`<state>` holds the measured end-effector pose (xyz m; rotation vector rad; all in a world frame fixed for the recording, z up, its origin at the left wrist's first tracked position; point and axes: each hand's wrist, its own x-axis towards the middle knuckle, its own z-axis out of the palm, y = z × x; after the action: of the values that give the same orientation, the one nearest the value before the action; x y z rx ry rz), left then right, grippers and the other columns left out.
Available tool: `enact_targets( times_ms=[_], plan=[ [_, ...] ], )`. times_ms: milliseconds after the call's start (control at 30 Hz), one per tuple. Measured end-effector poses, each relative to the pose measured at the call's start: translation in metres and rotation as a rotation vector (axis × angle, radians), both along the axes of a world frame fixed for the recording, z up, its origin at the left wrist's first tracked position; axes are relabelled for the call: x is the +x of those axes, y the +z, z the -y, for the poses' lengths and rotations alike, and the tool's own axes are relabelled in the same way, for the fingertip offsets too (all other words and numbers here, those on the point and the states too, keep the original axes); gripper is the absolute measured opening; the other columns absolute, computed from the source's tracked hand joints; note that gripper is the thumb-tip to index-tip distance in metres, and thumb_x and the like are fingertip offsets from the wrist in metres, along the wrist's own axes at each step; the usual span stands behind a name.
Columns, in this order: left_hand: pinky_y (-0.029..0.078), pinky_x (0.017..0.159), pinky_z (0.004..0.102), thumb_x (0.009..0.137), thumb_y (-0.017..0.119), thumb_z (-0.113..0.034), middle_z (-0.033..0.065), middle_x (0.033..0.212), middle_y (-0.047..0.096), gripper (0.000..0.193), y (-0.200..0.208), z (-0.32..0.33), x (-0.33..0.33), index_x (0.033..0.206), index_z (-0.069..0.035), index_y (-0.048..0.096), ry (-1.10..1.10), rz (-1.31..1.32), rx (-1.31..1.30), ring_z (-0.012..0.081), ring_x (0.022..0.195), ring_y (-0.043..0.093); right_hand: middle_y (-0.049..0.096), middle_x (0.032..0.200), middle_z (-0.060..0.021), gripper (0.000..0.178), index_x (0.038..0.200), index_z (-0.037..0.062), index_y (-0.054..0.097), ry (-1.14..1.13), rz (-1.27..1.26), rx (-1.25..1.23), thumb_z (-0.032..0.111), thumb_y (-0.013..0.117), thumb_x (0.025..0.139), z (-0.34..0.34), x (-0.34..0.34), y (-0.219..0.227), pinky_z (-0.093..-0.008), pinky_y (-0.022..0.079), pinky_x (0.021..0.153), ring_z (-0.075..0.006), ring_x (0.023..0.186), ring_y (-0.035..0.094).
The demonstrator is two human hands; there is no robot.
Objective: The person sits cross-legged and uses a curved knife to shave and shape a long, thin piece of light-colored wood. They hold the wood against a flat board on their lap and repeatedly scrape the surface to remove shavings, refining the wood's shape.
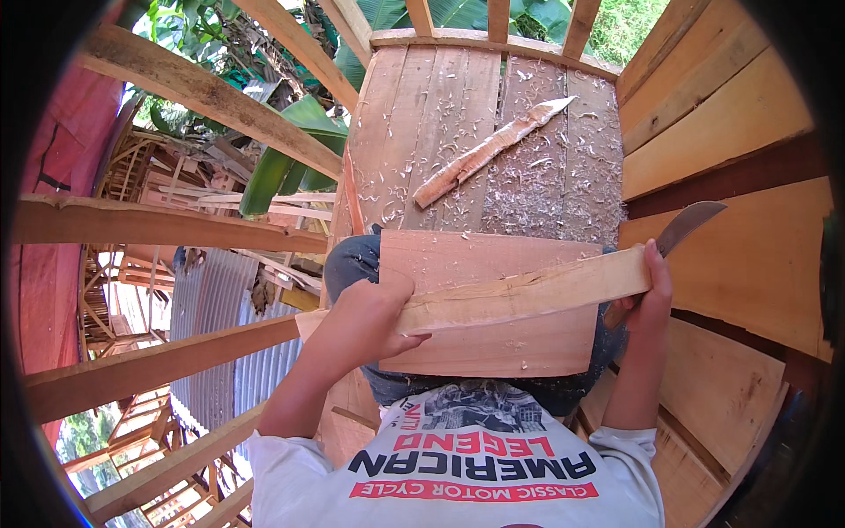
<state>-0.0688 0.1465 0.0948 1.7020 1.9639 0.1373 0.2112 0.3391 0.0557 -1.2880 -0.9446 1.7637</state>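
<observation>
A long, pale strip of wood (528,292) lies slantwise over a flat wooden board (493,255) on my lap. My left hand (374,312) wraps round the strip toward its left end. At the strip's right end, my right hand (650,295) is closed on a knife, and its fingers also touch the wood. The knife's curved dark blade (691,224) sticks out past my fingers, pointing up and to the right. Part of its handle shows below the hand; the rest is hidden by my fingers.
Ahead on the plank floor (414,114) lies a rough piece of wood (493,151) with a whittled pale point, among scattered shavings (546,198). Plank walls (731,114) rise close on my right. Wooden rails (167,220) stand on the left, with corrugated metal sheets (207,308) beyond.
</observation>
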Motion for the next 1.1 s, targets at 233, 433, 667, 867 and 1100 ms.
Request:
enact_targets(
  times_ms=[233, 433, 667, 867, 1100],
  plan=[
    [0.049, 0.059, 0.0397, 0.066, 0.077, -0.043, 0.019, 0.069, 0.062, 0.051, -0.008, 0.01, 0.015, 0.085, 0.001, 0.058, 0.283, 0.155, 0.015, 0.036, 0.067, 0.063, 0.033, 0.047, 0.0026, 0.068, 0.06, 0.0072, 0.042, -0.018, 0.069, 0.301, 0.066, 0.027, 0.091, -0.005, 0.02, -0.015, -0.0216, 0.026, 0.036, -0.0081, 0.037, 0.033],
    [0.051, 0.059, 0.0429, 0.071, 0.072, -0.05, 0.0205, 0.068, 0.063, 0.059, -0.024, 0.023, 0.038, 0.096, 0.002, 0.056, 0.399, 0.118, -0.014, 0.0375, 0.064, 0.064, 0.055, 0.056, -0.0213, 0.057, 0.064, -0.0013, 0.061, 0.69, 0.844, 0.7, 0.051, 0.056, 0.085, 0.062, -0.027, -0.021, -0.0426, 0.044, 0.048, -0.0334, 0.05, 0.058],
    [0.05, 0.058, 0.0435, 0.075, 0.069, -0.048, 0.0221, 0.065, 0.061, 0.057, -0.027, 0.064, 0.057, 0.092, 0.003, 0.053, 0.475, 0.166, -0.235, 0.0383, 0.063, 0.064, 0.058, 0.056, -0.0196, 0.062, 0.065, -0.0005, 0.065, 0.998, 1.105, 0.685, 0.058, 0.056, 0.081, 0.09, -0.051, -0.025, -0.0424, 0.045, 0.047, -0.0343, 0.052, 0.06],
    [0.05, 0.058, 0.0444, 0.076, 0.068, -0.047, 0.024, 0.066, 0.06, 0.055, -0.02, 0.085, 0.064, 0.088, 0.003, 0.05, 0.514, 0.235, -0.313, 0.0396, 0.065, 0.064, 0.058, 0.055, -0.0196, 0.063, 0.065, -0.0003, 0.065, 0.979, 1.194, 0.72, 0.059, 0.055, 0.081, 0.083, -0.048, -0.031, -0.0412, 0.046, 0.047, -0.0336, 0.051, 0.06],
    [0.049, 0.06, 0.0418, 0.074, 0.071, -0.045, 0.0255, 0.071, 0.061, 0.058, -0.03, 0.096, 0.065, 0.098, 0.005, 0.052, 0.555, 0.337, -0.357, 0.0395, 0.067, 0.063, 0.058, 0.055, -0.0187, 0.063, 0.062, 0.0003, 0.063, 1.137, 1.138, 0.746, 0.06, 0.055, 0.08, 0.115, -0.056, -0.018, -0.0392, 0.045, 0.045, -0.0325, 0.049, 0.06]
  ],
)
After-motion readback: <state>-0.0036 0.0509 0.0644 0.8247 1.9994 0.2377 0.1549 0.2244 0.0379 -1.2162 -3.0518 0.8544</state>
